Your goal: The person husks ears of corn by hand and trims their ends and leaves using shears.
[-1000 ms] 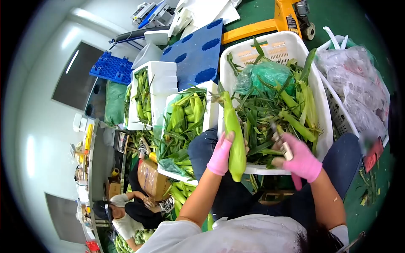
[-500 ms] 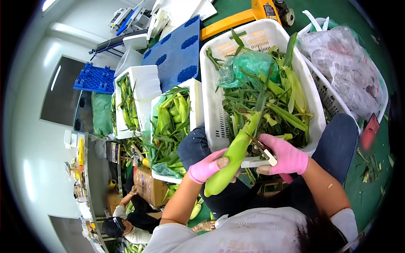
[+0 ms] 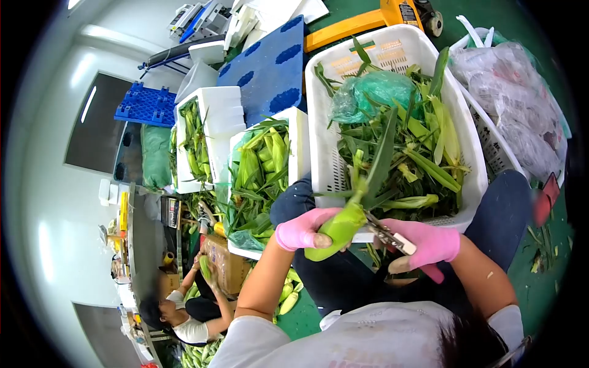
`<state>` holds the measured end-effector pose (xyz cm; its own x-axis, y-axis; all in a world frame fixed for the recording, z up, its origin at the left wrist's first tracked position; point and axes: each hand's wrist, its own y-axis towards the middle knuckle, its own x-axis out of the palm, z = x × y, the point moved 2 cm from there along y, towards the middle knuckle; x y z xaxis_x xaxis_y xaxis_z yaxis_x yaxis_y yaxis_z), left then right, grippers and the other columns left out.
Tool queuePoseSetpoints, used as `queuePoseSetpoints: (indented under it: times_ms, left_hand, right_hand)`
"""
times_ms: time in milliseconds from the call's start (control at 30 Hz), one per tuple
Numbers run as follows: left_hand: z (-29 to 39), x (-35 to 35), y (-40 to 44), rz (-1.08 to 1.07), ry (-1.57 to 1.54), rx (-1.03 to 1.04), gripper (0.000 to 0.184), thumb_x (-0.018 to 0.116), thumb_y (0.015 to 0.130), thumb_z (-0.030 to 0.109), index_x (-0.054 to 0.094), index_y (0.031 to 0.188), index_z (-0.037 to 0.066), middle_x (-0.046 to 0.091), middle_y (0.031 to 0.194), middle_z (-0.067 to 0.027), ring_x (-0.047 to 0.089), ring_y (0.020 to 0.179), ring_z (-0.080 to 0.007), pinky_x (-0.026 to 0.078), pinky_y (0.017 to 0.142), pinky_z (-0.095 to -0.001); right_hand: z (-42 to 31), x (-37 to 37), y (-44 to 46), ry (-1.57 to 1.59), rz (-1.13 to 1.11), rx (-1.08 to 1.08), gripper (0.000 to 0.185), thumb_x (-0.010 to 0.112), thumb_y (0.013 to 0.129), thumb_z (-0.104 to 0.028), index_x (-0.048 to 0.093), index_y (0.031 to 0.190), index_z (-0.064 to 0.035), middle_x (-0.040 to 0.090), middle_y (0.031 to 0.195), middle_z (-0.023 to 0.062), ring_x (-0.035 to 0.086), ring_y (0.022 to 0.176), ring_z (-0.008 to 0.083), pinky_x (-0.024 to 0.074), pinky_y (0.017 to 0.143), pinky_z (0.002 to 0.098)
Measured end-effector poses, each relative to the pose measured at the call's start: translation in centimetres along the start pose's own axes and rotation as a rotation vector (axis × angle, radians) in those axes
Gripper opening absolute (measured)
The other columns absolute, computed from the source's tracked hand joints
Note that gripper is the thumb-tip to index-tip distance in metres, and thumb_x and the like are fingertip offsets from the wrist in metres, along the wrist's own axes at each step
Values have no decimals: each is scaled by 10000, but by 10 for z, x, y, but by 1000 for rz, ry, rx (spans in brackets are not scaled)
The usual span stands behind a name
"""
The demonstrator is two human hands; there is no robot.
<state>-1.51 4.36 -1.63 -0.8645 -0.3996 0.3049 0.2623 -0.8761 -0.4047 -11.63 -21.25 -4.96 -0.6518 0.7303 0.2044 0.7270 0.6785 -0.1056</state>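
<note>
Wrapped round a green corn cob in its husk (image 3: 338, 230) is my left hand (image 3: 307, 229), in a pink glove. The cob's leafy stalk end points up and away from me, over the near edge of a white crate (image 3: 475, 153) full of leaves and husks. My right hand (image 3: 420, 244), also in a pink glove, is closed on pruning shears (image 3: 400, 243) with a white handle part. The shears' blades reach the stalk end of the cob; whether they touch it is hard to tell.
White foam boxes (image 3: 299, 144) of corn stand left of the crate. A bag of clear plastic (image 3: 506, 92) fills a basket on the right. At the lower left a seated person (image 3: 190, 325) holds a cob near a cardboard box (image 3: 226, 264). A blue pallet (image 3: 264, 73) lies behind.
My left hand has tilted the cob, turning its stalk end away from me. The shears have come from over the crate to the stalk. The seated person now holds a cob.
</note>
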Motion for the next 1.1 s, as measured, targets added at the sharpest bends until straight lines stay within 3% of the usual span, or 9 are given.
queuePoseSetpoints:
  times_ms: [167,367,433,533,667,867,967,1033,1100]
  left_hand:
    - [-37,5,3,-276,-285,-86,897,799,743,563,531,1260,-119,669,978,-230,679,828,-299,542,732,-356]
    - [-67,23,-56,-24,-509,96,859,780,757,575,526,1244,-85,658,930,-232,682,792,-309,542,637,-359]
    - [-98,22,-110,127,-531,221,927,806,731,582,480,1319,-56,643,979,-204,666,826,-285,562,710,-365]
    - [-166,28,-200,797,-563,274,863,782,778,571,479,1347,-3,647,990,-151,667,862,-278,564,750,-385]
    - [-351,16,-306,1484,-443,-274,796,845,774,351,484,1393,4,674,1175,-171,692,990,-297,575,876,-438]
    - [-467,-22,-365,1609,376,-1257,558,763,766,215,620,1257,-7,692,1179,-195,658,1084,-368,514,961,-441]
    - [-385,-127,-351,2075,1074,-589,452,699,820,166,628,1243,22,692,1101,-218,670,1034,-387,534,908,-465]
    - [-225,-170,-283,2037,974,150,222,606,903,-16,675,1114,-3,712,1035,-160,688,929,-291,546,860,-355]
    - [-142,-220,-219,1882,906,408,199,591,944,2,715,1099,8,736,1056,-123,693,938,-206,537,877,-300]
  right_hand:
    - [9,11,6,-5,54,-130,611,804,780,-160,535,1312,-27,649,967,66,621,731,113,536,694,286]
    - [27,17,12,516,512,38,314,668,836,-97,564,1118,-7,605,757,43,612,614,153,523,570,284]
    - [26,4,15,847,548,41,349,701,876,-203,560,1142,-27,634,887,87,660,821,220,572,767,387]
    - [49,-3,15,1163,658,1,352,701,924,-280,568,1157,-52,646,1077,133,635,1074,303,513,988,480]
    - [25,18,18,1179,427,124,336,589,982,-325,592,1219,-88,648,1191,164,595,1188,347,476,1007,610]
    - [21,26,23,1278,233,112,460,549,957,-257,542,1358,-31,569,1379,244,535,1290,413,442,1016,690]
    - [33,16,27,1224,302,128,547,594,894,-211,518,1391,5,567,1380,257,547,1266,427,462,1026,620]
    - [37,10,35,1199,320,102,596,619,862,-203,507,1402,22,569,1376,261,556,1255,428,469,1038,575]
    - [39,6,40,1130,336,107,619,628,844,-204,503,1405,27,569,1375,264,562,1248,425,467,1048,549]
